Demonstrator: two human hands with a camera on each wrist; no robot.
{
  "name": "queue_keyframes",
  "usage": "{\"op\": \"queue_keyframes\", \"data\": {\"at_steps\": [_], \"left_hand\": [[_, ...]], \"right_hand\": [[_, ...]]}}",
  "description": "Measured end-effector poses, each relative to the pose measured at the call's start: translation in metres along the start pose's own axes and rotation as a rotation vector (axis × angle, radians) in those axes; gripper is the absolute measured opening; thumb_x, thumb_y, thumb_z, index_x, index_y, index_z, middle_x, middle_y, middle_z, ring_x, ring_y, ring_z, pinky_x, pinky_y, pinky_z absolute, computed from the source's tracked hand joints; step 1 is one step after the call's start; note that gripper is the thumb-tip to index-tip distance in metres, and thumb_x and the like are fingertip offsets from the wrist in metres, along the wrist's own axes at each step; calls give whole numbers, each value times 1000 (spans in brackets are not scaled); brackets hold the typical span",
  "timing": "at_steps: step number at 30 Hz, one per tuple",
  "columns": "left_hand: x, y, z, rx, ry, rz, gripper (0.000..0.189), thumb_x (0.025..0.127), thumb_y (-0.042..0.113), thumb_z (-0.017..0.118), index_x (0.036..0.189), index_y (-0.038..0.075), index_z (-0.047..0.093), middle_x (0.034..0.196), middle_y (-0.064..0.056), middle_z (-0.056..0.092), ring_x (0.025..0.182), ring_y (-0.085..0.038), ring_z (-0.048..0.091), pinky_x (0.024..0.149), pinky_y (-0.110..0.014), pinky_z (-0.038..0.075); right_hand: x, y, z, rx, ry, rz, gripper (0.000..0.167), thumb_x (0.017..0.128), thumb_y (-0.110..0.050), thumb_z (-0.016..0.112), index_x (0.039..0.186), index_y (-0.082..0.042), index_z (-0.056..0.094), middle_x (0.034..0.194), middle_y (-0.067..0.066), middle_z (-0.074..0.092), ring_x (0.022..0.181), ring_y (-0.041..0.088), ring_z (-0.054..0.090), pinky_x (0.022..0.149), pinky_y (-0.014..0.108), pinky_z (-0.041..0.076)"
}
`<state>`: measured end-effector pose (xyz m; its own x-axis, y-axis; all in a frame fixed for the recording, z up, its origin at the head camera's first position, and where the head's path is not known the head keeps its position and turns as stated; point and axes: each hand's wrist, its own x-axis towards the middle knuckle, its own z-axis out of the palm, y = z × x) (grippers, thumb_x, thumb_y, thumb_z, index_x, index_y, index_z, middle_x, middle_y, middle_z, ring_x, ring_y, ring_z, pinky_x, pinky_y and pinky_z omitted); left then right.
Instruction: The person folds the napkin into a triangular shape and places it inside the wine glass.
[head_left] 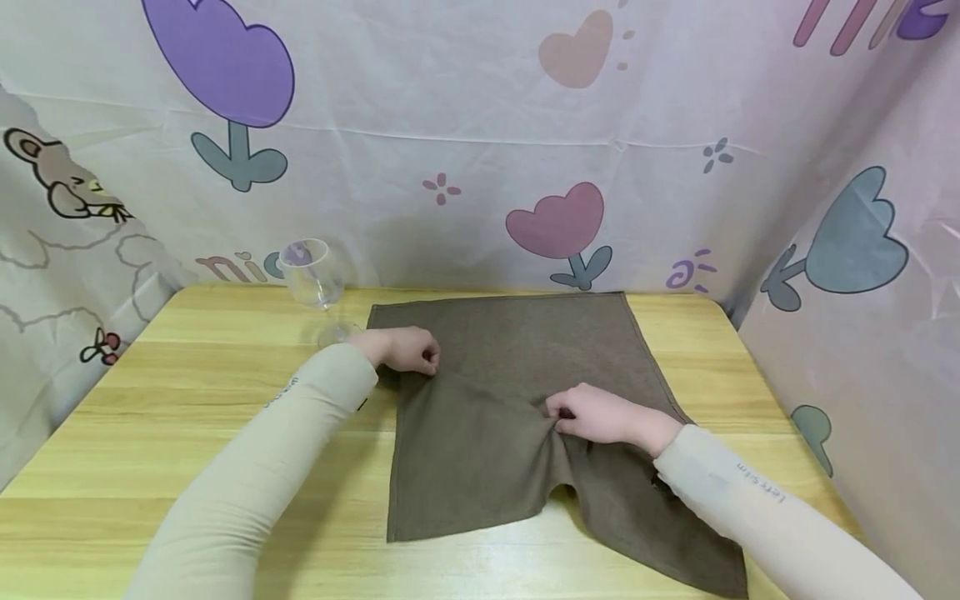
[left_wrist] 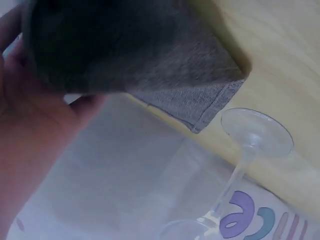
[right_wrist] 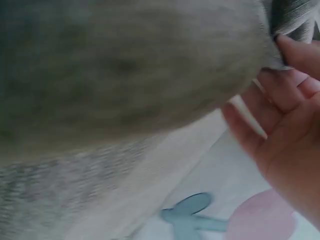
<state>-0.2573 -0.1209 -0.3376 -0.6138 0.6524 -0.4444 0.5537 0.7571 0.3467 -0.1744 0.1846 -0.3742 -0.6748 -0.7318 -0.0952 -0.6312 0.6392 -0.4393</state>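
A dark brown cloth (head_left: 472,450) with hemmed edges lies spread over the table, its middle lifted into a ridge. My left hand (head_left: 408,350) pinches the cloth near its left side, curled fingers on the fabric. Further right, my right hand (head_left: 596,414) pinches a gathered fold, from which creases run down to the near edge. In the left wrist view the raised cloth (left_wrist: 135,45) hides most of the fingers. Blurred fabric (right_wrist: 115,75) fills much of the right wrist view, beside the thumb and fingertips holding it.
A clear stemmed wine glass (head_left: 313,279) stands upright at the back left, close to the left wrist and the cloth's far left corner. The pale wooden table (head_left: 150,417) ends at a printed curtain (head_left: 420,108) behind and on both sides.
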Motion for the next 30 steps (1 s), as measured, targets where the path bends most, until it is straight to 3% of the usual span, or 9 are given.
{"op": "queue_keyframes", "data": {"at_steps": [3, 7, 12, 15, 17, 20, 23, 27, 30], "left_hand": [[3, 0, -3, -27, 144, 6, 16, 95, 14, 52, 80, 9, 55, 74, 1, 48, 67, -11, 41, 68, -26, 36], [10, 3, -2, -13, 303, -48, 10, 94, 16, 55, 86, 10, 57, 77, -1, 53, 69, -14, 45, 72, -31, 38], [25, 5, 8, 187, 423, -93, 10, 92, 12, 57, 83, 14, 53, 80, 0, 56, 76, -17, 50, 79, -39, 37], [32, 6, 13, 268, 379, -85, 12, 90, 6, 54, 83, 14, 59, 87, 0, 62, 85, -19, 56, 87, -45, 38], [32, 7, 14, 236, 290, -88, 18, 87, 2, 53, 91, 15, 66, 99, -2, 66, 97, -22, 60, 98, -52, 35], [29, 9, 15, 153, 158, -106, 33, 84, -2, 52, 108, 13, 66, 120, -5, 62, 118, -25, 54, 108, -59, 23], [26, 11, 15, 130, 96, -112, 40, 82, -6, 52, 115, 13, 63, 129, -7, 55, 127, -28, 47, 108, -61, 21], [23, 13, 15, 152, 71, -127, 37, 80, -10, 55, 107, 14, 63, 114, -5, 60, 107, -23, 54, 105, -58, 27], [23, 17, 14, 166, 35, -158, 29, 78, -8, 62, 97, 13, 62, 96, -2, 59, 86, -18, 50, 98, -48, 35]], "right_hand": [[-2, 12, -3, 102, 44, 59, 16, 84, 0, 58, 74, -11, 52, 62, -10, 44, 57, 1, 39, 55, 18, 34], [-4, 22, -4, 130, 199, 150, 13, 82, 7, 55, 83, -6, 55, 73, 1, 60, 68, 8, 51, 63, 24, 43], [-3, 25, 1, -78, 356, 156, 22, 75, 14, 59, 81, -7, 52, 79, 4, 56, 77, 15, 54, 68, 31, 46], [-3, 23, 5, -256, 355, 89, 23, 72, 14, 61, 75, -9, 58, 77, 0, 54, 76, 16, 54, 68, 31, 48], [-4, 21, 6, -335, 313, 62, 21, 73, 12, 61, 76, -9, 65, 78, 0, 60, 78, 18, 58, 70, 31, 49], [-5, 18, 5, -380, 237, 60, 16, 79, 4, 61, 80, -9, 71, 80, 2, 68, 78, 20, 62, 73, 34, 50], [-4, 16, 2, -348, 164, 105, 14, 87, -14, 61, 77, -11, 70, 73, -1, 67, 68, 15, 61, 67, 33, 49], [-2, 9, -3, -303, 63, 165, 25, 81, -39, 69, 78, -15, 68, 70, -5, 64, 64, 10, 56, 63, 32, 44], [-3, 1, -3, -344, 0, 169, 30, 69, -36, 79, 86, -13, 68, 79, -2, 67, 73, 16, 58, 68, 36, 43]]}}
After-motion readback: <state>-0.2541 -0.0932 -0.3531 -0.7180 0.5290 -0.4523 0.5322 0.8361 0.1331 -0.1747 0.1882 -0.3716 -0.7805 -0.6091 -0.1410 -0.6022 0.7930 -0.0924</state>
